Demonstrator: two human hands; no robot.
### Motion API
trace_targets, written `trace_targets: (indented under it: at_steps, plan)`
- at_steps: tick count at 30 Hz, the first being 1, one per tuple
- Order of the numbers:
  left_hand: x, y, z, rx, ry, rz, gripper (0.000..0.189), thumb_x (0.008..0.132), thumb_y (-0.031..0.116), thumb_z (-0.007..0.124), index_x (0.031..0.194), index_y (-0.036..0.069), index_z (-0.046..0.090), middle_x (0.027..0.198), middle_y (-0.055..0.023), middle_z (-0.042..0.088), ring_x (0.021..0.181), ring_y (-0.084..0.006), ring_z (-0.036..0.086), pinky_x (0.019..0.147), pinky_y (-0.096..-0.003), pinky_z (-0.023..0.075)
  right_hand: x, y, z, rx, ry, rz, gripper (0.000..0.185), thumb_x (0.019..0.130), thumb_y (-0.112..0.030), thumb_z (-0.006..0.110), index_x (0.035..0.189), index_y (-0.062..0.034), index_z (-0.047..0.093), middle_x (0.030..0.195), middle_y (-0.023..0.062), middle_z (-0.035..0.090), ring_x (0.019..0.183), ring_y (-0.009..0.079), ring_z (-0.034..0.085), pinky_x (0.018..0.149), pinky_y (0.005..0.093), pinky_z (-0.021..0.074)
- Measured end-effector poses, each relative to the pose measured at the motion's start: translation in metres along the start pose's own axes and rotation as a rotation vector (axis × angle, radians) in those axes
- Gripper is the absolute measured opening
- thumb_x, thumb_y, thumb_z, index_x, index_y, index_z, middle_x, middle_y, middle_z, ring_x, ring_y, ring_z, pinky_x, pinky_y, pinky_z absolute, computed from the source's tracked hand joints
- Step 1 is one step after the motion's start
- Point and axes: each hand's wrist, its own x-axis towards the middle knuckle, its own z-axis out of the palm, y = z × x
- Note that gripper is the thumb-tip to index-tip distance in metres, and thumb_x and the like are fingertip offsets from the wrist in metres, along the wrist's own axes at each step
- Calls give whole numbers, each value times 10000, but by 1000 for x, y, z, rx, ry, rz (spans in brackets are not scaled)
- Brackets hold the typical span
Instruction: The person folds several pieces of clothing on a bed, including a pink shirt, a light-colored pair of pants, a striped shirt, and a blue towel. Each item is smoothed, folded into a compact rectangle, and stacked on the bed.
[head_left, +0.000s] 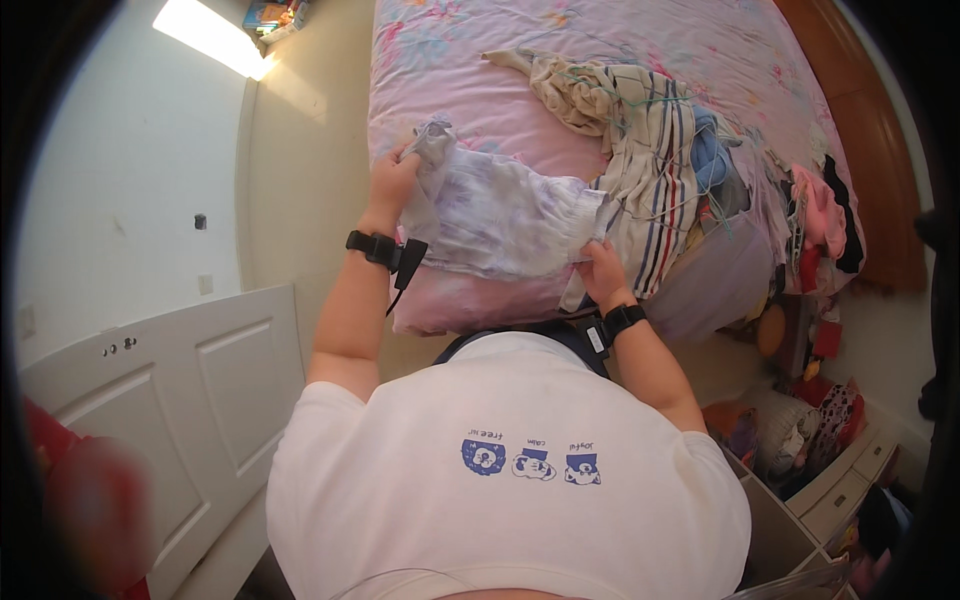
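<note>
A pale garment with a light purple tie-dye pattern is spread between my hands over the near edge of the bed. My left hand grips its bunched end. At the gathered elastic end, my right hand pinches the edge between thumb and fingers. Just right of the garment lies a cream striped cloth item, with a beige garment crumpled above it. Thin green wire hangers lie tangled over these clothes. A blue garment is bunched beside the stripes.
The bed's pink floral sheet lies under everything. Pink clothing is heaped at the bed's right corner. A white panelled door stands at left. Drawers and piled clothes are at lower right.
</note>
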Motion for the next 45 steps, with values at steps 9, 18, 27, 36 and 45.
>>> trace_targets:
  at_steps: [9,18,27,36,45]
  plan:
    - [-2,58,-36,76,62,165,322,838,140,514,1067,-30,663,816,3,635,714,-74,552,676,-228,443,-10,-37,50,1,-103,-86,316,803,-18,488,1107,-35,575,1012,47,636,907,181,608,814,314,482]
    - [-66,74,-73,-188,319,190,336,824,97,517,1100,-41,650,853,-27,646,736,-86,556,682,-233,455,46,-117,76,-356,-430,62,323,836,-69,516,1146,-29,596,1017,44,654,888,139,626,785,285,491]
    - [-158,56,-63,-323,647,119,351,820,50,513,1149,-42,593,927,-42,630,770,-91,559,678,-217,457,159,-180,174,-719,-564,-313,387,819,-93,550,1190,12,580,1054,67,649,931,156,617,834,257,469]
    - [-193,-20,13,-453,773,-6,477,797,-7,567,1256,-43,439,1181,-136,551,1014,-189,554,899,-310,445,134,-40,196,-1146,-818,-476,747,715,-121,723,1391,-68,412,1345,155,495,1201,266,507,1007,369,414]
    - [-227,-24,61,-443,704,-68,411,804,0,584,1190,-33,446,1135,-130,548,1006,-180,559,880,-300,458,-26,37,156,-1146,-1016,-401,773,715,-237,759,1364,-25,399,1183,210,593,1067,354,588,913,374,464]
